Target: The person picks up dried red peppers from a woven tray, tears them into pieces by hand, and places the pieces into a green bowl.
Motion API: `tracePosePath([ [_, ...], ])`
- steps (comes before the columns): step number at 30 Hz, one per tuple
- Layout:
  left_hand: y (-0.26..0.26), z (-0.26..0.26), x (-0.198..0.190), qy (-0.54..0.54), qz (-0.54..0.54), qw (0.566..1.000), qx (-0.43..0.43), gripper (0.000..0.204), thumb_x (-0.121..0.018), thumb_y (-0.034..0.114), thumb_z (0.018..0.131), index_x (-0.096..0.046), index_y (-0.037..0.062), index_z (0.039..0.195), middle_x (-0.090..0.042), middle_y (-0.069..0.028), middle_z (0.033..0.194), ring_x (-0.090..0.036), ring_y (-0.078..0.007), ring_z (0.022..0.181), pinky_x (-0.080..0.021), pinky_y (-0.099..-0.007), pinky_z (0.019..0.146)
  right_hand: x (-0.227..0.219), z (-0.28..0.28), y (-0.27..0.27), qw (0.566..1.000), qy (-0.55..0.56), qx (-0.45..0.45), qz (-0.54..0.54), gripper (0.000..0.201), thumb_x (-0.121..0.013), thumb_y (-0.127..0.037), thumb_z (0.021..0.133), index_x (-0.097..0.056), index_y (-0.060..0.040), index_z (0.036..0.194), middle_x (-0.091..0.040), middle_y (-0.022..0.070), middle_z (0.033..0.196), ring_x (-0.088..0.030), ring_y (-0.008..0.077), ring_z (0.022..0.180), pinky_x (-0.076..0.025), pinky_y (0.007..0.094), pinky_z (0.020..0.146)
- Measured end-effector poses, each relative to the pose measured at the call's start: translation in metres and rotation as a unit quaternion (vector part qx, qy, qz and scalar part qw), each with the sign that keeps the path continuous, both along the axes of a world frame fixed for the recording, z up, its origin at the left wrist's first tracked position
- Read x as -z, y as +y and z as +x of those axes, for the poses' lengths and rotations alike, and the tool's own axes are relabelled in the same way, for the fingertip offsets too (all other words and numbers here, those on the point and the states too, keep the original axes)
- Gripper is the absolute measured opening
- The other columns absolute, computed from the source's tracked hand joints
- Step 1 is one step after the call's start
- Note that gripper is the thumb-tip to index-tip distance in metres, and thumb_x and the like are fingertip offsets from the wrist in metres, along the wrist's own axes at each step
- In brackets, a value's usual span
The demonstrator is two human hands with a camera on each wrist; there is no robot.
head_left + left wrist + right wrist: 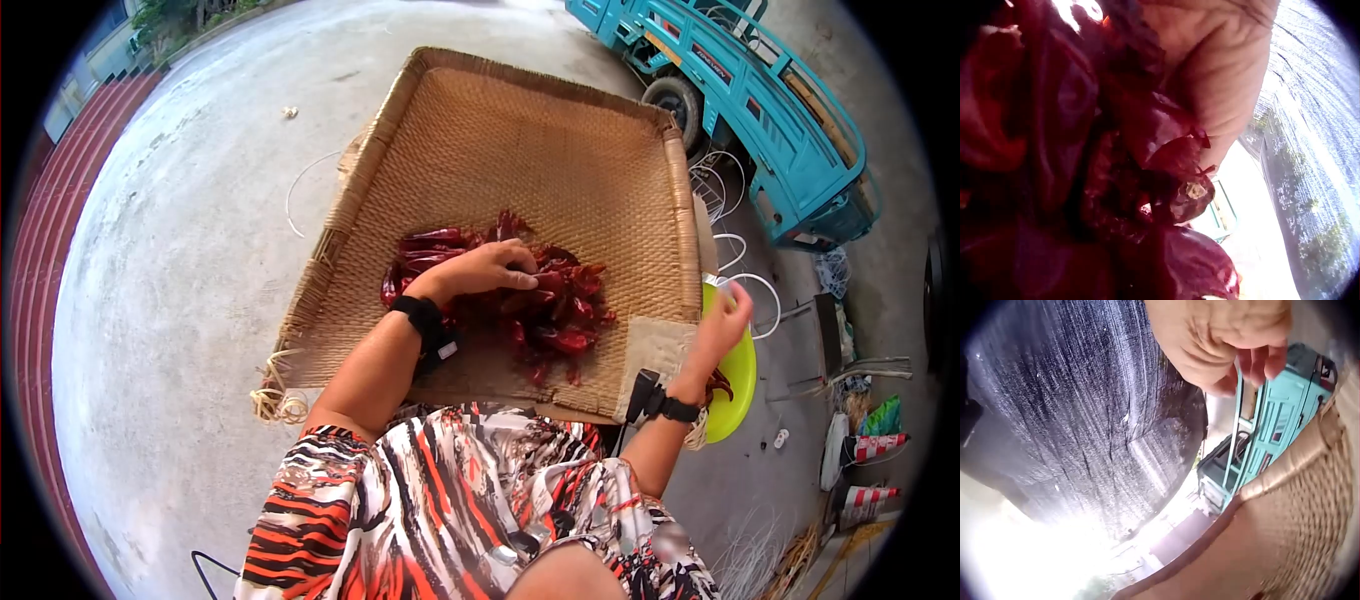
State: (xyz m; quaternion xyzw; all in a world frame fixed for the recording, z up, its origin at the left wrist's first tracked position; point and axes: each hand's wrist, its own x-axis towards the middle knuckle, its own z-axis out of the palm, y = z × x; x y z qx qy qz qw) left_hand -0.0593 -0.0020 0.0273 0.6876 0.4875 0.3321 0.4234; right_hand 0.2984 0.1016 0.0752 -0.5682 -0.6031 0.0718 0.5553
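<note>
A heap of dried red chili peppers [570, 338] lies in the near half of a large woven tray [540, 130]. My left hand [480, 272] reaches over the heap, its fingers curled and pinching a dried chili pepper [550, 284] by its end. In the left wrist view, glossy wrinkled chilies [1063, 106] fill the space below the palm [1222, 81]; the fingertips are hidden there. My right hand [722, 325] hovers past the tray's right rim, above a yellow-green basin [738, 400] with some chilies in it. Its fingers [1259, 362] hang loosely bent with nothing between them.
A turquoise cargo tricycle [760, 130] is parked beyond the tray's right corner. White cable or hose [735, 245] loops on the concrete ground nearby. Red-and-white striped cones [872, 447] lie at the far right. Red steps [85, 200] run along the left.
</note>
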Motion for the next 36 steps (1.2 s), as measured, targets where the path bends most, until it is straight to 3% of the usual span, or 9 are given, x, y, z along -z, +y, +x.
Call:
tracePosePath([
  [3, -0.004, 0.003, -0.010, -0.057, -0.051, 0.997, -0.015, 0.034, -0.067, 0.034, 0.091, -0.064, 0.0030, 0.106, -0.061, -0.0050, 0.102, -0.055, -0.0169, 0.103, -0.042, -0.0301, 0.092, -0.004, -0.053, -0.023, 0.942, 0.078, -0.298, -0.131, 0.028, -0.061, -0.025, 0.095, -0.061, -0.0032, 0.114, -0.063, 0.0056, 0.099, -0.059, 0.0127, 0.081, -0.049, 0.0272, 0.078],
  [5, -0.005, 0.005, -0.012, -0.096, -0.068, 0.993, -0.015, 0.035, -0.067, 0.035, 0.091, -0.065, 0.0033, 0.106, -0.063, -0.0032, 0.100, -0.056, -0.0142, 0.100, -0.042, -0.0290, 0.091, -0.015, -0.089, -0.050, 0.898, 0.040, -0.373, -0.229, 0.030, -0.060, -0.029, 0.097, -0.061, -0.0039, 0.115, -0.063, 0.0040, 0.096, -0.059, 0.0114, 0.076, -0.050, 0.0250, 0.072],
  [10, -0.007, 0.007, -0.009, -0.162, -0.061, 0.985, -0.007, 0.035, -0.066, 0.035, 0.092, -0.066, 0.0027, 0.106, -0.064, -0.0001, 0.099, -0.055, -0.0100, 0.098, -0.044, -0.0270, 0.089, 0.007, -0.134, -0.067, 0.835, 0.099, -0.472, -0.265, 0.028, -0.062, -0.019, 0.096, -0.059, -0.0008, 0.117, -0.065, 0.0037, 0.092, -0.061, 0.0089, 0.078, -0.052, 0.0239, 0.069],
  [14, -0.009, 0.005, -0.011, -0.190, -0.079, 0.978, -0.011, 0.033, -0.065, 0.031, 0.093, -0.066, 0.0018, 0.107, -0.065, 0.0012, 0.098, -0.056, -0.0090, 0.095, -0.045, -0.0255, 0.087, 0.012, -0.140, -0.069, 0.823, 0.128, -0.463, -0.304, 0.019, -0.063, -0.016, 0.095, -0.063, -0.0025, 0.109, -0.066, 0.0019, 0.093, -0.061, 0.0078, 0.077, -0.052, 0.0223, 0.067],
  [18, -0.009, 0.004, -0.009, -0.224, -0.110, 0.968, -0.003, 0.031, -0.064, 0.030, 0.094, -0.066, 0.0024, 0.108, -0.065, 0.0021, 0.098, -0.058, -0.0092, 0.094, -0.045, -0.0248, 0.087, 0.022, -0.133, -0.064, 0.750, 0.236, -0.492, -0.375, 0.016, -0.063, -0.016, 0.094, -0.064, -0.0057, 0.107, -0.065, -0.0008, 0.090, -0.060, 0.0065, 0.070, -0.050, 0.0199, 0.063],
  [21, -0.012, 0.008, -0.013, -0.267, -0.139, 0.953, -0.022, 0.031, -0.064, 0.031, 0.094, -0.066, 0.0031, 0.108, -0.065, 0.0018, 0.098, -0.058, -0.0093, 0.095, -0.045, -0.0248, 0.088, 0.022, -0.132, -0.064, 0.734, 0.258, -0.506, -0.372, 0.013, -0.060, -0.013, 0.095, -0.063, -0.0058, 0.106, -0.067, 0.0005, 0.090, -0.060, 0.0058, 0.070, -0.051, 0.0191, 0.063],
  [28, -0.008, 0.006, -0.008, -0.194, -0.108, 0.975, 0.016, 0.032, -0.071, 0.030, 0.088, -0.063, 0.0053, 0.107, -0.061, -0.0019, 0.103, -0.054, -0.0139, 0.101, -0.041, -0.0284, 0.095, -0.008, -0.087, -0.050, 0.911, 0.257, -0.286, -0.149, 0.015, -0.060, -0.012, 0.095, -0.063, -0.0047, 0.108, -0.063, 0.0005, 0.092, -0.058, 0.0068, 0.077, -0.050, 0.0206, 0.068],
  [30, -0.008, 0.006, -0.012, -0.061, -0.042, 0.997, 0.030, 0.034, -0.073, 0.030, 0.085, -0.063, 0.0050, 0.105, -0.058, -0.0045, 0.109, -0.052, -0.0176, 0.106, -0.039, -0.0306, 0.099, -0.007, -0.054, -0.033, 0.944, 0.227, -0.226, -0.077, 0.015, -0.061, -0.012, 0.095, -0.063, -0.0023, 0.107, -0.063, 0.0011, 0.095, -0.059, 0.0072, 0.083, -0.050, 0.0203, 0.072],
  [36, -0.003, 0.003, 0.002, 0.025, 0.047, 0.997, 0.049, 0.032, -0.072, 0.027, 0.084, -0.061, 0.0050, 0.104, -0.055, -0.0058, 0.109, -0.050, -0.0206, 0.110, -0.038, -0.0323, 0.098, -0.003, 0.020, -0.013, 0.995, -0.054, 0.061, 0.059, 0.031, -0.061, -0.024, 0.095, -0.060, 0.0007, 0.114, -0.064, 0.0137, 0.103, -0.063, 0.0231, 0.091, -0.050, 0.0315, 0.084],
])
